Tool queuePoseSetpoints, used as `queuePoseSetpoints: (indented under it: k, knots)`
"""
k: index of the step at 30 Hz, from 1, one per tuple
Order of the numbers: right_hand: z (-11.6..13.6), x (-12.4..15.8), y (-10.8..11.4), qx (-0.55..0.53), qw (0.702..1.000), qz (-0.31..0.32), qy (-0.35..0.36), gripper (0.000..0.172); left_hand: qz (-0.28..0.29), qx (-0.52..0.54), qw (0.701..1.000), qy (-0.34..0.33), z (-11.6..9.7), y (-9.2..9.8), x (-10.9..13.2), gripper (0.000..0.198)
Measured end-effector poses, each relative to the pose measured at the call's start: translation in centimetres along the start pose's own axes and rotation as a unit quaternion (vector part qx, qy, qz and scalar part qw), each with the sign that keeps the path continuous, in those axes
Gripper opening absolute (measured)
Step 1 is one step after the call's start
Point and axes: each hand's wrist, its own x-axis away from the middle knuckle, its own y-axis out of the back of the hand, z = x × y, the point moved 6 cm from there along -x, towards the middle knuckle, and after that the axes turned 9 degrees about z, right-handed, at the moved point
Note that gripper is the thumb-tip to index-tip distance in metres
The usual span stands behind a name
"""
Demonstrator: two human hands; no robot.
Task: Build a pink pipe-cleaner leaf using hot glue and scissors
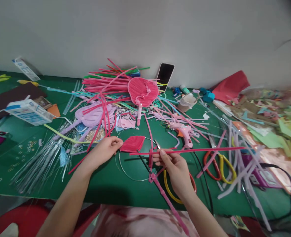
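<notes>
My left hand (107, 146) is closed, its fingertips pinching the left tip of a red fan-shaped panel of pipe cleaners (132, 144). The panel sits within a thin wire hoop (130, 179). A pink wrapped handle (168, 202) runs from the hoop toward me. Between the thumb and fingers of my right hand (171, 163) is a long red pipe cleaner (209, 150), held level across the hoop. Scissors with a yellow and red handle (168, 189) show around that hand, blade tip above it; whether the palm grips them I cannot tell.
Behind stand a finished red fan (142, 92), a lilac fan (88, 113), bundled red pipe cleaners (105, 82) and a phone (165, 74). A pink glue gun (183, 131), more scissors (219, 166) and lilac stems (249, 177) lie right. Silver strands (41, 161) spread left.
</notes>
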Motion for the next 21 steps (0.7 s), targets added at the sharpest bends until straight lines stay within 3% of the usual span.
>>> queuePoseSetpoints:
  k: [4,14,21]
  knots:
    - [0.0,0.0,0.0,0.002,1.000,-0.007,0.004,0.035,0.037,0.045,0.998,-0.014,-0.6,-0.8,0.3,0.031]
    - [-0.2,0.4,-0.3,0.019,0.998,-0.057,0.031,0.034,0.046,0.247,0.968,0.021,-0.9,-2.5,1.3,0.027]
    - [-0.4,0.3,-0.6,0.056,0.996,-0.063,0.016,0.039,0.037,0.260,0.965,0.019,-0.5,-2.4,1.4,0.038]
